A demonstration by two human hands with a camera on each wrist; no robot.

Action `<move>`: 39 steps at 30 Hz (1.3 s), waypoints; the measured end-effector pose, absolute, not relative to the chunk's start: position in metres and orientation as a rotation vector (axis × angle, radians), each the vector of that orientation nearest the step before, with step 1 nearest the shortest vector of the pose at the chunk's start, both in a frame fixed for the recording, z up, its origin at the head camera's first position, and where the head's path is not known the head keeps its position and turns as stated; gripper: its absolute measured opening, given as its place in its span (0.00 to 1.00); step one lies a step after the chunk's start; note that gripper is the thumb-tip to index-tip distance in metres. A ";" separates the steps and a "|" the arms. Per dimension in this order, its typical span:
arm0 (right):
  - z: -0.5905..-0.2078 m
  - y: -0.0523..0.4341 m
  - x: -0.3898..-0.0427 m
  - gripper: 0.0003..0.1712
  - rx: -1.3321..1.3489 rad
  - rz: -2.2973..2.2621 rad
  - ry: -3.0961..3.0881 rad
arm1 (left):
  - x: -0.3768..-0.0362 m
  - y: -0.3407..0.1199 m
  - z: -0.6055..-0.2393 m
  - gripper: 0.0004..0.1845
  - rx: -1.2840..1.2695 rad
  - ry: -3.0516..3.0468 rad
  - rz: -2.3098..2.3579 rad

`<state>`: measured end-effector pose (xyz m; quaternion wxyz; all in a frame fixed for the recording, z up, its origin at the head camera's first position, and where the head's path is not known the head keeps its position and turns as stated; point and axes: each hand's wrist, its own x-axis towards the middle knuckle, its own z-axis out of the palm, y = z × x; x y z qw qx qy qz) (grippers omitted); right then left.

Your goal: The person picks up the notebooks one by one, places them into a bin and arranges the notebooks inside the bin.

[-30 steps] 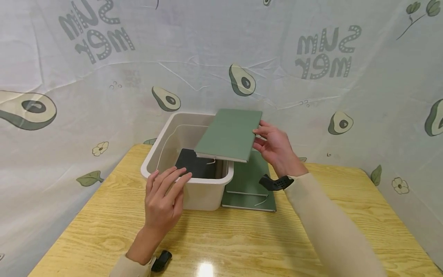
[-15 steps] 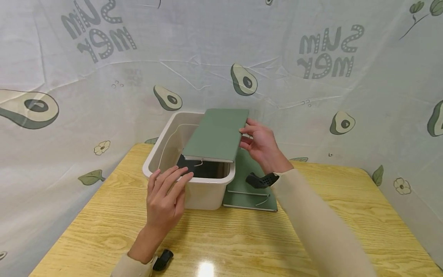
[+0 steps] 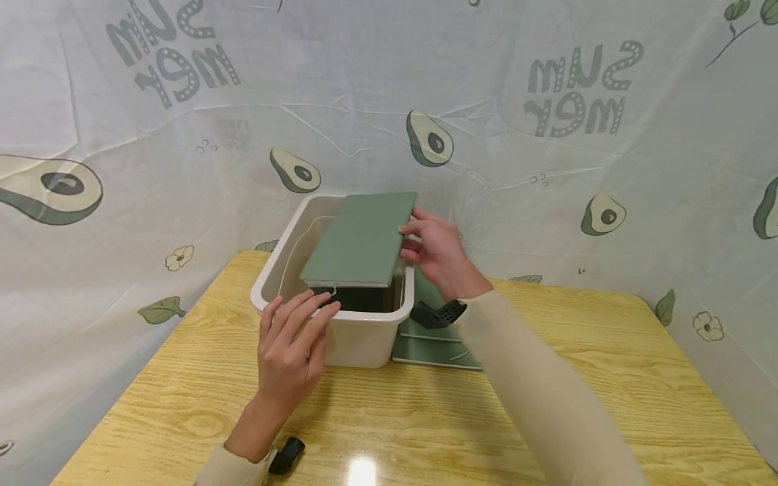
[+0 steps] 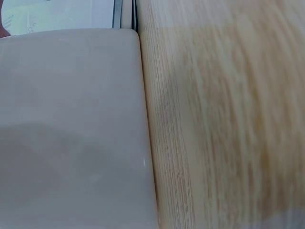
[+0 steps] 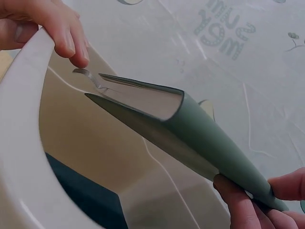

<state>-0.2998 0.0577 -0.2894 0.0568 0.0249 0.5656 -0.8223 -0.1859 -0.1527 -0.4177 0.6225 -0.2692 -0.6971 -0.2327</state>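
Note:
Over the white plastic bin (image 3: 358,341), my right hand (image 3: 440,253) holds a green hardcover book (image 3: 365,236) by its spine edge, thumb above and fingers below. The right wrist view shows the book's spine (image 5: 209,129) and a ribbon marker (image 5: 88,76) trailing from its pages. My left hand (image 3: 288,347) rests its fingers on the bin's near rim, close to that ribbon. Inside the bin lies a dark book (image 3: 358,299), partly covered by the green one. The left wrist view shows mostly the bin's outer wall (image 4: 71,124).
Right of the bin, green books (image 3: 434,351) lie on the wooden table (image 3: 389,432), partly hidden by my right forearm. A pale curtain (image 3: 498,88) printed with avocados hangs behind the table.
My right hand has carried the green book leftward, from over the bin's right side to over its middle. My left hand stays on the near rim.

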 end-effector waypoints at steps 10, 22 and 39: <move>-0.289 0.041 -0.301 0.38 0.099 -2.435 1.758 | -0.187 -0.152 -0.417 0.16 -0.632 -1.572 -0.541; -0.287 0.033 -0.298 0.40 0.068 -2.273 1.969 | -0.187 -0.152 -0.418 0.15 -0.624 -1.576 -0.538; -0.287 0.029 -0.295 0.43 0.016 -2.082 2.167 | -0.187 -0.155 -0.423 0.16 -0.617 -1.613 -0.530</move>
